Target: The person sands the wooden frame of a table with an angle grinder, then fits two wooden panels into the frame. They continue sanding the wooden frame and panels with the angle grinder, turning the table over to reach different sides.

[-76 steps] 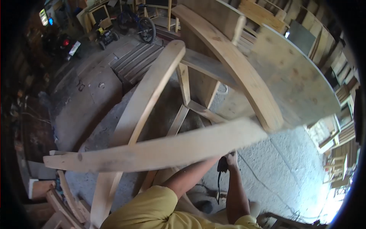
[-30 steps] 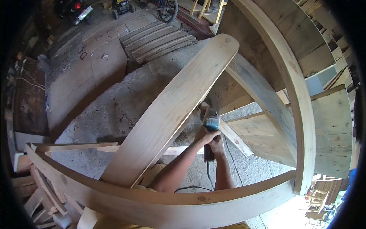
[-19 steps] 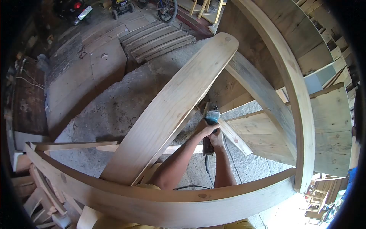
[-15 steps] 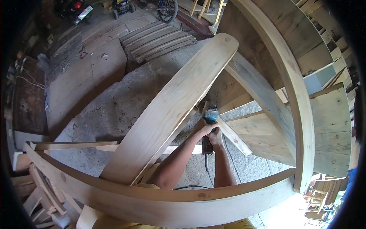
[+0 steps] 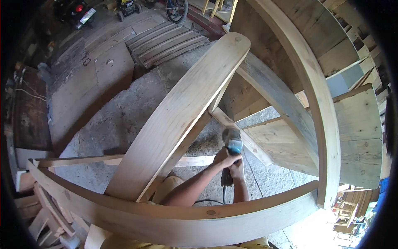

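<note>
Both hands grip a blue and dark angle grinder (image 5: 234,145) in the lower middle of the view. My left hand (image 5: 226,157) is wrapped round its body just behind the blue head. My right hand (image 5: 237,169) closes on the rear part of the tool, close beside the left. The grinder's head lies over a narrow pale wooden bar (image 5: 258,149), part of a wooden frame; whether they touch is hard to tell. A wide rounded plank (image 5: 178,112) slants up to the left of the hands. A dark cord trails from the tool's rear.
A curved beam (image 5: 186,224) crosses in front of my body, and another curved beam (image 5: 323,116) rises at the right. Wooden panels (image 5: 356,137) stand beyond it. Slatted boards (image 5: 166,43) lie on the floor at the back, near a bicycle wheel (image 5: 177,10).
Both hands and the grinder have moved down and slightly right, away from the wide plank. More of the narrow bar and its joint now shows. The whole view has shifted slightly.
</note>
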Demonstrator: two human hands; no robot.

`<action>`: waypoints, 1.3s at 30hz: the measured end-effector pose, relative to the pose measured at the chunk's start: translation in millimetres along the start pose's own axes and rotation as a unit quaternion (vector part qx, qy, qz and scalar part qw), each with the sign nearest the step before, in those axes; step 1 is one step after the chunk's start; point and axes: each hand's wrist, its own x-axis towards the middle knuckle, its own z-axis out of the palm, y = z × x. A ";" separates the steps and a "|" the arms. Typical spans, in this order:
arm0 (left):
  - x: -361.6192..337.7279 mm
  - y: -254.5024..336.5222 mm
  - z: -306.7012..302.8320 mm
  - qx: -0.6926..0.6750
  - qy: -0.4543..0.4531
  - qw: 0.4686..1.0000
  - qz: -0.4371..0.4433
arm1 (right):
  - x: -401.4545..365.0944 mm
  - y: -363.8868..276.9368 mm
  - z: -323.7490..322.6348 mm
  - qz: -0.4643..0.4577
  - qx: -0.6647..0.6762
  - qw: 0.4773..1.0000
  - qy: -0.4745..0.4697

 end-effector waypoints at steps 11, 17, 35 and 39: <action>64.3 -37.8 -23.1 -0.118 0.118 0.985 0.037 | 38.6 -27.1 36.9 -0.057 -0.052 0.995 -0.057; 7.3 -14.7 8.9 0.040 0.026 0.999 0.025 | 7.9 38.9 5.6 -0.014 0.055 0.998 0.016; 96.7 -35.0 -24.4 -0.059 -0.065 0.996 -0.018 | 50.2 -22.9 41.1 0.003 -0.017 1.000 0.005; 44.1 -13.8 -17.7 -0.003 0.055 0.998 0.029 | 29.0 -12.8 33.1 -0.001 0.056 0.998 0.002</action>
